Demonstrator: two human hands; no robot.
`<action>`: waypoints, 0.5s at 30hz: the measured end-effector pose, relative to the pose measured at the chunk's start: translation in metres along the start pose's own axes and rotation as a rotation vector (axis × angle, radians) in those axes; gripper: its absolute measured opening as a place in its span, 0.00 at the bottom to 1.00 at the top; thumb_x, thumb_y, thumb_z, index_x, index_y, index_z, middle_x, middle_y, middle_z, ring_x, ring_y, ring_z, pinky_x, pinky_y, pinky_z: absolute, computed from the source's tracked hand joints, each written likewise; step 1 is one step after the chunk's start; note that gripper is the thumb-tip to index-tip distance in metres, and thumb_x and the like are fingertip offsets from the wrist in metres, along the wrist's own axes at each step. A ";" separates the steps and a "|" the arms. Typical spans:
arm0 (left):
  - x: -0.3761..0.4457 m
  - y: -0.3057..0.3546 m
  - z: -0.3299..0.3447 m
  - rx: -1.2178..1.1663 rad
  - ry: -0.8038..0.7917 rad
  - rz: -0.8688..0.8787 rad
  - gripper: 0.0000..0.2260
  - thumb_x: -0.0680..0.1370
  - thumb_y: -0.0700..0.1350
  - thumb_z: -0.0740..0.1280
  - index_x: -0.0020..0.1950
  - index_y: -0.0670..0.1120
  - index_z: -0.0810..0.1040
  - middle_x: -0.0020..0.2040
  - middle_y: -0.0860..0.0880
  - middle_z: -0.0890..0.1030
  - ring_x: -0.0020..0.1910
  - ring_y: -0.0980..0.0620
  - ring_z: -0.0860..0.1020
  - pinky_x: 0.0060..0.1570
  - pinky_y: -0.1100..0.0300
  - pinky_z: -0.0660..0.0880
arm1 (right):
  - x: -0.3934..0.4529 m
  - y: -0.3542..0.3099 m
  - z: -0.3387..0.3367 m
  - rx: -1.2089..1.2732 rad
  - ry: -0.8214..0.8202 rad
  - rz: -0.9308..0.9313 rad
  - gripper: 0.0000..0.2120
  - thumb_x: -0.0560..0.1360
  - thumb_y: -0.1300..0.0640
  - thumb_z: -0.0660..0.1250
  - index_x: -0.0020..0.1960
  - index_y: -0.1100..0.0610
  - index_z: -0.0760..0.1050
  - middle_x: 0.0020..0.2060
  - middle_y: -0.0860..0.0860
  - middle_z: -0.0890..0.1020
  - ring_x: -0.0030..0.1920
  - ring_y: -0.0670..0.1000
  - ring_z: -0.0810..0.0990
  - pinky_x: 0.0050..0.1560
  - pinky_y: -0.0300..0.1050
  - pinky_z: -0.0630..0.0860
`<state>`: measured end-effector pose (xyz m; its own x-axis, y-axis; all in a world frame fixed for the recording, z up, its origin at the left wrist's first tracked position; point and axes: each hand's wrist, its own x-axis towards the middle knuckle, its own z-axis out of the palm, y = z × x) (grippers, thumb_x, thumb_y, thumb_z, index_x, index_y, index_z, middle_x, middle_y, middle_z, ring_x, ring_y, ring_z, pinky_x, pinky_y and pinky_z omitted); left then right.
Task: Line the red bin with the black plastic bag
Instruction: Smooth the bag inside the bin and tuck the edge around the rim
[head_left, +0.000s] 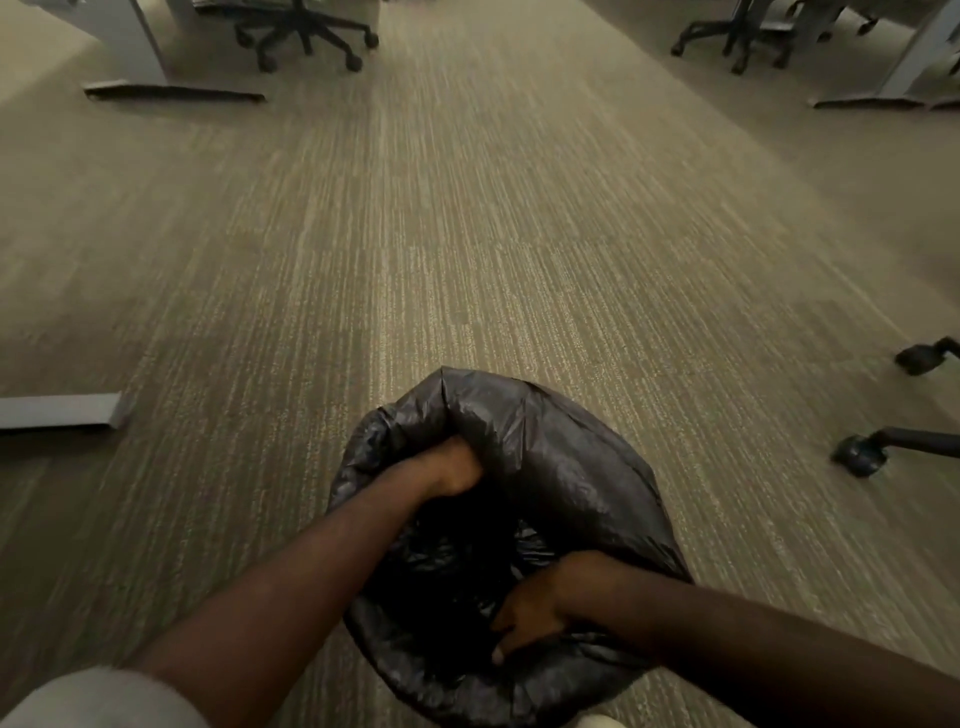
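Head view: black plastic bag (561, 467) stands open on the carpet (467, 234). Left hand (454, 467) is fisted on its far rim; right hand (530, 613) lies spread against its near inner wall.

Carpeted office floor (467, 234), as I saw it.
The black plastic bag (571, 457) stood on it near me; chair casters (860, 460) rested at right, a flat desk foot (62, 410) at left, office chairs (306, 31) farther off.
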<state>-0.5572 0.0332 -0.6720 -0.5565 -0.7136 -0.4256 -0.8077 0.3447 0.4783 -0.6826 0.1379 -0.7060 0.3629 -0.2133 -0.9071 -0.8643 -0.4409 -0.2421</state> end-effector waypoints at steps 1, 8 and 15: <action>0.000 0.003 0.000 0.031 -0.027 -0.004 0.22 0.85 0.39 0.52 0.80 0.40 0.54 0.82 0.40 0.53 0.80 0.45 0.53 0.72 0.63 0.43 | -0.007 -0.003 -0.007 -0.004 0.075 0.003 0.25 0.83 0.46 0.57 0.72 0.60 0.72 0.72 0.62 0.74 0.70 0.64 0.73 0.71 0.56 0.67; -0.011 0.013 0.013 0.349 -0.319 -0.078 0.17 0.81 0.43 0.64 0.68 0.39 0.75 0.68 0.38 0.78 0.65 0.39 0.77 0.63 0.51 0.72 | -0.032 0.000 -0.052 0.202 0.611 0.206 0.15 0.80 0.56 0.61 0.63 0.60 0.79 0.62 0.58 0.82 0.61 0.59 0.81 0.60 0.48 0.76; -0.019 -0.004 0.040 0.550 -0.693 -0.220 0.21 0.81 0.51 0.64 0.70 0.41 0.75 0.69 0.42 0.77 0.67 0.41 0.76 0.67 0.48 0.72 | -0.021 0.021 -0.052 0.371 0.538 0.307 0.19 0.79 0.56 0.64 0.68 0.59 0.76 0.65 0.58 0.80 0.63 0.60 0.80 0.63 0.50 0.77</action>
<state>-0.5515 0.0693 -0.6963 -0.2276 -0.3325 -0.9152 -0.7894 0.6134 -0.0266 -0.6907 0.0878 -0.6747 0.1238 -0.7216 -0.6812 -0.9814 0.0124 -0.1915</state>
